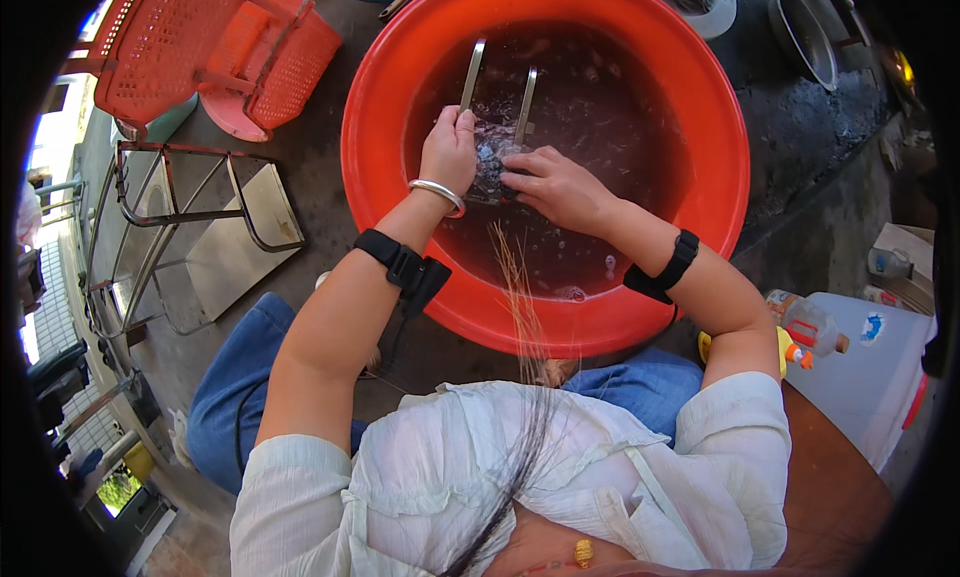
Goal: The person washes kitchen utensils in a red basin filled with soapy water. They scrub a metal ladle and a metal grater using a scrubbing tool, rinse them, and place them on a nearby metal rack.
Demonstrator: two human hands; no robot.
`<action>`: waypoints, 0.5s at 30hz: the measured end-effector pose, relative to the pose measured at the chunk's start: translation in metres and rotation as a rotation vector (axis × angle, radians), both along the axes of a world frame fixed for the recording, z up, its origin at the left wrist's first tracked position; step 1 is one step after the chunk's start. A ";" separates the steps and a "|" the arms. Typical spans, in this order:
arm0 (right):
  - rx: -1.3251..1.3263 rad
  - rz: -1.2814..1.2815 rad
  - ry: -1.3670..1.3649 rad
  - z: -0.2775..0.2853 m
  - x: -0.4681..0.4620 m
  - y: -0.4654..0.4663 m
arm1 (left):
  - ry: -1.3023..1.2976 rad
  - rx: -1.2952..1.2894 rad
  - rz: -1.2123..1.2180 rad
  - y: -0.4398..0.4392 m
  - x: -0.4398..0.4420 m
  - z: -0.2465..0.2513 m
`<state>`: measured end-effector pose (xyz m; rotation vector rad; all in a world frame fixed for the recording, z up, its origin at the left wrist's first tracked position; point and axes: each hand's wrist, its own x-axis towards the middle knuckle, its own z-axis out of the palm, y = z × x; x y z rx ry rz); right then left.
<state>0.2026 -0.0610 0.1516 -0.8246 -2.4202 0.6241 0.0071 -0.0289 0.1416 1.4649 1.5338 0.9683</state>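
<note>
A large red plastic tub (712,149) of dark, murky water stands before me. My left hand (448,151) grips one side of a metal-framed object near a flat metal bar (472,74). A second metal bar (527,100) runs alongside, to the right. The object's lower part is at the water, and its full shape is hidden. My right hand (559,187) has its fingertips against a shiny, greyish wet patch (491,160) between the bars. Whether those fingers hold a scrubber or only press on the surface, I cannot tell.
Left of the tub are a red perforated plastic basket (292,66) and a tipped metal-framed chair (225,239). A metal basin (802,36) is at upper right. At right, a clear plastic bottle (821,329) lies by a whitish plastic container (847,397). Loose hair strands hang over the tub's near rim.
</note>
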 end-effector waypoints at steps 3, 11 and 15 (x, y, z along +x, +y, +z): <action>0.147 -0.004 -0.067 -0.007 -0.008 0.030 | 0.021 -0.063 -0.024 -0.002 -0.001 0.005; 0.089 -0.102 -0.246 0.006 -0.009 0.074 | -0.008 -0.102 -0.022 -0.004 0.000 0.014; 0.089 -0.150 -0.180 -0.008 -0.006 0.065 | -0.031 -0.139 -0.039 -0.004 0.002 0.013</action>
